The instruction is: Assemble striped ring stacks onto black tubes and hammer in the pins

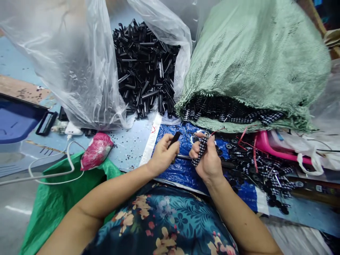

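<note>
My left hand [164, 156] is closed round a short black plastic handle [174, 139], its end sticking up past the fingers. My right hand [208, 159] grips a narrow black strip with white squares [202, 148], thumb on top. Between the two hands runs a thin metal rod [184, 157]; which piece it belongs to I cannot tell. Both hands are above a blue plastic sheet [180, 177]. To the right lies a heap of checked black-and-white pieces and small black discs [271, 177].
A clear plastic bag [98, 88] holds many black tubular parts [148, 71]. At the back right a green woven sack [255, 63] spills checked pieces. A pink bundle [97, 150], a white cable [70, 159], a blue tray [21, 118] and a pink basket [278, 150] lie around.
</note>
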